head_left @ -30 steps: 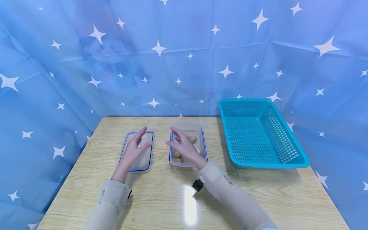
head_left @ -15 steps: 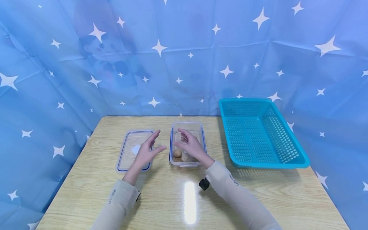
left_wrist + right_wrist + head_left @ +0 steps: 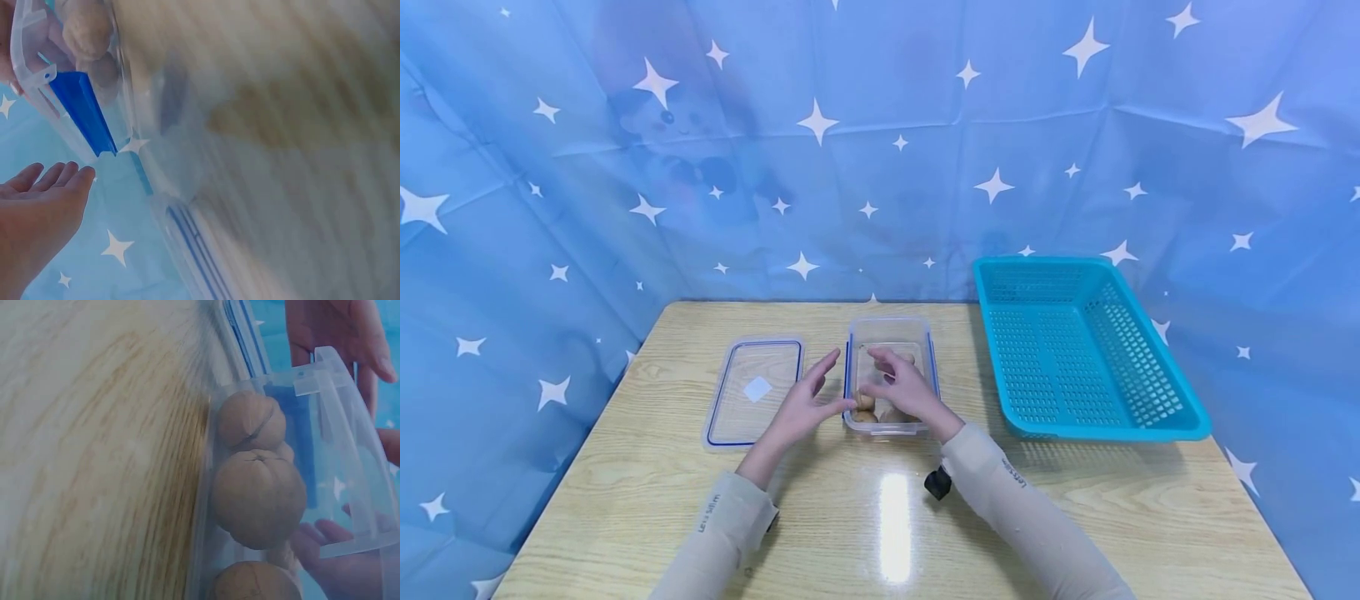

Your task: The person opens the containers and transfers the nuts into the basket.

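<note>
A clear plastic container (image 3: 891,332) with blue side clips stands lidless on the table and holds several walnuts (image 3: 259,497). My right hand (image 3: 912,393) reaches in over its opening, fingers and thumb spread apart, with nothing between them. Through the clear wall in the right wrist view, its fingers (image 3: 331,534) show beside the walnuts. To the left of the container is my left hand (image 3: 801,410), thumb tip close to the near left rim and fingers extended. In the left wrist view, this hand (image 3: 47,209) faces the blue clip (image 3: 84,112), holding nothing.
The container's clear lid (image 3: 752,421), edged with a blue seal, lies flat on the table left of the container. A large turquoise mesh basket (image 3: 1048,354) stands at the right. Behind the wooden table (image 3: 820,533) hangs a blue star-patterned curtain (image 3: 880,150).
My left hand has moved right, from over the lid to the container's left side. My right hand has shifted slightly right and lower into the container. Container, lid and basket have stayed put.
</note>
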Tool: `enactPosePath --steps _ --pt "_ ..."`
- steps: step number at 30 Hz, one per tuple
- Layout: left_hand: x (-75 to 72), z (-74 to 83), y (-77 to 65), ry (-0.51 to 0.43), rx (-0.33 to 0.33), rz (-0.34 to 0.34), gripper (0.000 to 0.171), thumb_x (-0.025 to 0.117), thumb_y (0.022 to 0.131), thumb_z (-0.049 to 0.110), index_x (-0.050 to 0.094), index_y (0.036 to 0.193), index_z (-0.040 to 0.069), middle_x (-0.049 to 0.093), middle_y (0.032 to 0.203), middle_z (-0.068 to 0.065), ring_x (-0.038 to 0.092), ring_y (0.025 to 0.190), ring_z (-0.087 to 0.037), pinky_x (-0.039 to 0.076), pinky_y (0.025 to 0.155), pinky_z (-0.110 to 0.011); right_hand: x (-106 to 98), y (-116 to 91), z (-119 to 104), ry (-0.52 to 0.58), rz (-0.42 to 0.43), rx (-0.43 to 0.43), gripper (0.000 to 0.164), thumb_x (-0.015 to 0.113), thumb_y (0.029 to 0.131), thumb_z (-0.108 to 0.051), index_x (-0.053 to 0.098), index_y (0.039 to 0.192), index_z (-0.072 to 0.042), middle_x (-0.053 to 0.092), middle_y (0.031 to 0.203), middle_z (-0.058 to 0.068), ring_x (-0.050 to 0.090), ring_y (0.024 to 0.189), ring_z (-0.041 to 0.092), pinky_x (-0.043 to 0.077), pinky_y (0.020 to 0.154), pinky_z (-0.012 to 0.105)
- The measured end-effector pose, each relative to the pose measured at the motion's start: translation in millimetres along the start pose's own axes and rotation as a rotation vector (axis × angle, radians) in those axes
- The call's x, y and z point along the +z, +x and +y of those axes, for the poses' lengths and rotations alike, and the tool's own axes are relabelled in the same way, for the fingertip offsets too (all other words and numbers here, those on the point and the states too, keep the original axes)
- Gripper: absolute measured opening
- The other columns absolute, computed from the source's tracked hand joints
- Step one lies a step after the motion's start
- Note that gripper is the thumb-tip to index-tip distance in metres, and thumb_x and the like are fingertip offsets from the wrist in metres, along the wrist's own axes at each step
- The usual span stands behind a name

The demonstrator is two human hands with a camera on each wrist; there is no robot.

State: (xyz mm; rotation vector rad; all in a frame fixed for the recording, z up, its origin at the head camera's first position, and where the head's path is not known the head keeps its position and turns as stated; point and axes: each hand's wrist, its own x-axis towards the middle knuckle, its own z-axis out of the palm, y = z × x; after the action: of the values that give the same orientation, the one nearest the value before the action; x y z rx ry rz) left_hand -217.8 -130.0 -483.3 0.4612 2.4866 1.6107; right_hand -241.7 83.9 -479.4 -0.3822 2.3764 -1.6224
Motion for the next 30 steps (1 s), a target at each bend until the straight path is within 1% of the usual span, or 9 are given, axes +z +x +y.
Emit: enactPosePath --steps 5,11,15,19,27,30 --pt "5.3 -1.8 0.2 -0.004 0.012 -0.037 0.093 0.079 0.086 0.023 0.023 0.160 0.015 0.021 0.167 -0.009 0.022 0.154 -0.030 0.022 0.127 -0.046 -0.2 0.6 4.5 -0.013 -0.022 0.003 0.068 0.070 0.094 -0.016 0.038 0.152 -0.001 0.036 0.158 0.020 0.039 0.143 0.043 0.039 0.117 0.054" --pt "10.4 -3.3 0.1 0.029 -0.013 -0.073 0.100 0.082 0.083 0.023 0.018 0.161 0.013 0.016 0.168 -0.008 0.019 0.155 -0.030 0.022 0.126 -0.047 -1.7 1.1 6.9 -0.002 -0.089 0.016 0.067 0.069 0.095 -0.017 0.037 0.152 -0.001 0.036 0.159 0.018 0.041 0.142 0.043 0.039 0.117 0.054" --pt "12.7 -4.2 0.0 0.036 -0.020 -0.099 0.101 0.081 0.084 0.022 0.016 0.161 0.013 0.014 0.169 -0.007 0.016 0.155 -0.030 0.021 0.126 -0.049 -2.1 2.7 9.7 0.013 -0.134 0.045 0.066 0.069 0.095 -0.019 0.038 0.152 -0.002 0.038 0.159 0.018 0.041 0.142 0.042 0.039 0.117 0.054" --pt "13.5 -5.6 0.2 0.041 -0.034 -0.121 0.103 0.081 0.084 0.023 0.014 0.161 0.013 0.011 0.169 -0.005 0.014 0.156 -0.030 0.020 0.127 -0.049 -1.5 4.0 11.9 -0.005 -0.162 0.066 0.064 0.068 0.095 -0.018 0.041 0.150 -0.002 0.041 0.156 0.019 0.043 0.141 0.041 0.039 0.117 0.054" --pt "13.3 -6.0 0.0 0.069 -0.042 -0.125 0.104 0.082 0.083 0.022 0.014 0.161 0.016 0.010 0.170 -0.003 0.015 0.155 -0.031 0.021 0.126 -0.049 -1.3 5.4 11.3 -0.048 -0.181 0.075 0.058 0.068 0.093 -0.013 0.048 0.144 0.002 0.051 0.147 0.023 0.051 0.133 0.041 0.042 0.115 0.052" --pt "13.0 -5.8 -0.2 0.081 -0.044 -0.125 0.105 0.083 0.082 0.024 0.015 0.161 0.016 0.010 0.170 -0.003 0.017 0.155 -0.032 0.022 0.126 -0.049 -1.3 7.3 12.9 -0.083 -0.193 0.068 0.054 0.068 0.093 -0.013 0.051 0.142 0.001 0.055 0.143 0.022 0.055 0.129 0.038 0.044 0.113 0.051"
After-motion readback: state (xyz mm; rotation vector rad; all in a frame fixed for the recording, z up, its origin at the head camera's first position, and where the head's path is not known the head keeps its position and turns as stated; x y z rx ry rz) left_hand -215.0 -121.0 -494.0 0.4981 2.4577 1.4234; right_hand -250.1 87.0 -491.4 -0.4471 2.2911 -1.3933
